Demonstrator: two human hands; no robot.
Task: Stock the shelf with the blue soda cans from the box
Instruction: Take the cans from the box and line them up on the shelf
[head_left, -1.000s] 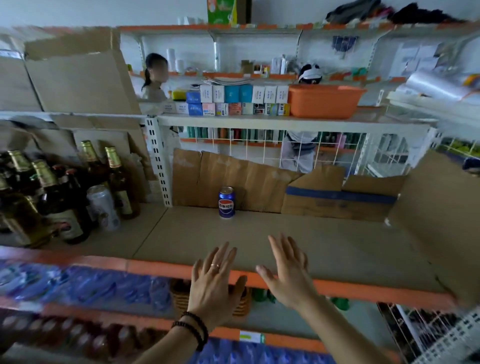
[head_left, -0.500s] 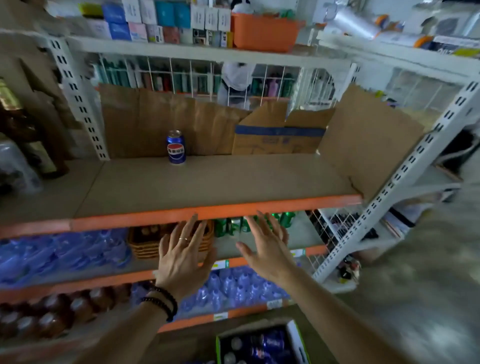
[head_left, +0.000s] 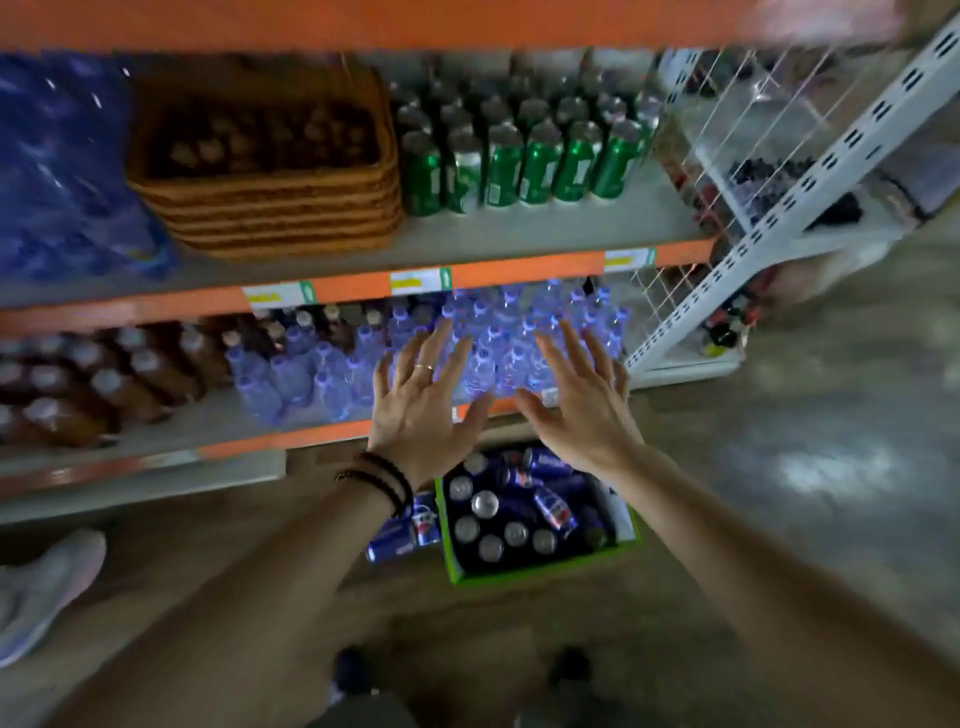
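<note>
- Blue cans (head_left: 519, 512) fill the box (head_left: 540, 571), which stands on the floor (head_left: 779, 467) just in front of the bottom shelf; some stand upright showing silver tops, others lie on their sides on top.
- Their labels carry a red, white and blue round logo; the writing is too blurred to read.
- Two or three more blue cans lie loose (head_left: 402, 535) on the floor, touching the box's left wall and partly hidden by the left wrist.
- Box walls are green; the far edge is hidden under both hands.
- Left hand (head_left: 423, 402) hovers above the box with fingers spread wide, holding nothing; it wears a ring and dark bead bracelets (head_left: 379, 475).
- Right hand (head_left: 582, 405) hovers beside it, also with fingers wide apart, also holding nothing.
- Open floor lies right of the box.
- Behind the hands, clear water bottles (head_left: 322, 364) crowd the lowest shelf, with brown bottles (head_left: 78, 384) to their left.
- Orange shelf edge (head_left: 353, 286) above carries green-and-yellow price tags (head_left: 421, 280), unreadable.
- On that shelf stand green cans (head_left: 519, 166), a wicker basket (head_left: 270, 171) and a blue pack (head_left: 62, 171).
- A pale shoe (head_left: 41, 587) is cut off at the left edge.
- Motion blur smears the whole view.
</note>
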